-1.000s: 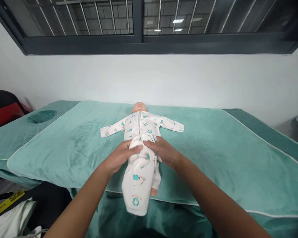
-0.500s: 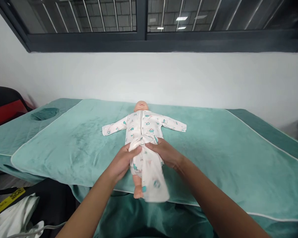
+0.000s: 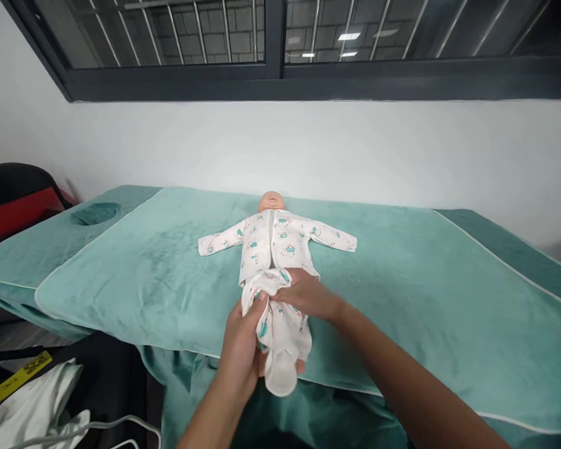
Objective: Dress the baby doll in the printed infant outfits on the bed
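Observation:
A baby doll [image 3: 272,201] lies on its back, dressed in a white long-sleeved top [image 3: 285,240] with a teal print. Its sleeves are spread to both sides. Over its lower body I hold matching baby trousers [image 3: 280,330], bunched at the upper end. My left hand [image 3: 243,337] is closed on the bunched cloth, thumb on top. My right hand [image 3: 308,294] pinches the same cloth from the other side. One trouser leg hangs toward me, its pale cuff [image 3: 281,374] lowest. Most of the doll's legs are hidden behind the cloth.
A teal plush cover [image 3: 393,299] lies over the bed, which has a face hole [image 3: 96,213] at the left. Black chairs stand left, one holding a white cloth [image 3: 32,405] and a cable [image 3: 103,425]. Behind is a white wall with a barred window [image 3: 280,75].
My left hand has turned more upright and moved down along the cloth. The trousers are gathered more, and the hanging leg has swung left and shortened, its cuff facing me.

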Available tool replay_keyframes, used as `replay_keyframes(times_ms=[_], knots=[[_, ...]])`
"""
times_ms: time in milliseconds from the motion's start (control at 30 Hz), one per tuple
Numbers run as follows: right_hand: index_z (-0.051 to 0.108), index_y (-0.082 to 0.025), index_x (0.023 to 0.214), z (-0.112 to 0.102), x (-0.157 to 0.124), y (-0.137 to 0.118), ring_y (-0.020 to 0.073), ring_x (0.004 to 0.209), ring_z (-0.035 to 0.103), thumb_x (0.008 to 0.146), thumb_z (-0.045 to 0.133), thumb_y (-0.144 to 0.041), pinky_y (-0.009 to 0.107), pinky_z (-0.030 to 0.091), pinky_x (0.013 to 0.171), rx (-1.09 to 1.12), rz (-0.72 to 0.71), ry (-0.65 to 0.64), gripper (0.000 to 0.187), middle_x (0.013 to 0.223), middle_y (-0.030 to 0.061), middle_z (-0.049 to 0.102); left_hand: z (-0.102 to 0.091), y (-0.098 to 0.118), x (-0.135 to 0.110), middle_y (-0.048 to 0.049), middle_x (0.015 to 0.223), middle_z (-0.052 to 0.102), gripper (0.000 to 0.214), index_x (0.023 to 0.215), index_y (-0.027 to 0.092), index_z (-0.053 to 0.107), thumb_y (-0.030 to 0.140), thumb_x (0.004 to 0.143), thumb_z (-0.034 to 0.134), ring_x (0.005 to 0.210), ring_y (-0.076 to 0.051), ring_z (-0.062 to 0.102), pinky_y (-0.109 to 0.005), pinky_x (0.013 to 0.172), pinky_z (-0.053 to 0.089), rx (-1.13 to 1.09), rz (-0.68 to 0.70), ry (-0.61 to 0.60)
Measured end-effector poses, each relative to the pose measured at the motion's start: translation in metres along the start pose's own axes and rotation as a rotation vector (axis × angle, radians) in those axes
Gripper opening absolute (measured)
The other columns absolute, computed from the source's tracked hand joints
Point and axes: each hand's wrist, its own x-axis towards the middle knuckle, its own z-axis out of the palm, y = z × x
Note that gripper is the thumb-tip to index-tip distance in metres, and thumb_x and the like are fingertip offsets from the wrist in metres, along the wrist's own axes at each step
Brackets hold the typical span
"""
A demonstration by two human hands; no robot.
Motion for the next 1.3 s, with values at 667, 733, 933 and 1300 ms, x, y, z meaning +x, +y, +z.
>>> replay_keyframes(times_ms=[667, 733, 933, 1300], knots=[[0.066, -0.020, 0.089, 0.027, -0.006, 0.002, 0.0166, 0.062, 0.056, 0.074, 0.065, -0.036, 0.027, 0.018, 0.054, -1.052, -0.101, -0.250, 0.022, 0.073, 0.0037, 0.068, -0.065, -0.096, -0.013, -0.0133, 0.112, 0.071, 0.056, 0.123, 0.018, 0.062, 0.035, 0.071, 0.075, 0.103, -0.029, 0.068, -0.033, 0.079, 0.056, -0.160, -0.013, 0.279], [0.066, -0.020, 0.086, 0.024, -0.008, 0.002, 0.0166, 0.065, 0.056, 0.077, 0.064, -0.038, 0.027, 0.018, 0.055, -1.017, -0.101, -0.235, 0.021, 0.073, 0.0030, 0.067, -0.061, -0.088, -0.012, -0.0128, 0.113, 0.071, 0.054, 0.123, 0.017, 0.062, 0.038, 0.074, 0.072, 0.101, -0.028, 0.068, -0.033, 0.077, 0.055, -0.086, 0.022, 0.243], [0.059, -0.018, 0.079, 0.013, -0.006, -0.005, 0.0139, 0.069, 0.053, 0.080, 0.065, -0.044, 0.024, 0.029, 0.059, -0.568, -0.036, -0.205, 0.026, 0.074, -0.0021, 0.061, -0.067, -0.050, 0.006, -0.0026, 0.095, 0.071, 0.032, 0.102, 0.022, 0.064, 0.044, 0.080, 0.064, 0.078, -0.020, 0.063, -0.028, 0.067, 0.049, 0.294, 0.206, 0.200], [0.064, -0.019, 0.116, 0.005, -0.002, 0.002, 0.0265, 0.108, 0.060, 0.082, 0.066, -0.044, 0.038, 0.043, 0.092, -0.166, 0.013, -0.124, 0.043, 0.119, 0.0049, 0.066, -0.054, 0.015, 0.090, 0.0050, 0.055, 0.037, 0.030, 0.056, 0.021, 0.039, 0.041, 0.073, 0.053, 0.059, -0.012, 0.034, -0.023, 0.054, 0.029, 0.783, 0.621, 0.125]])
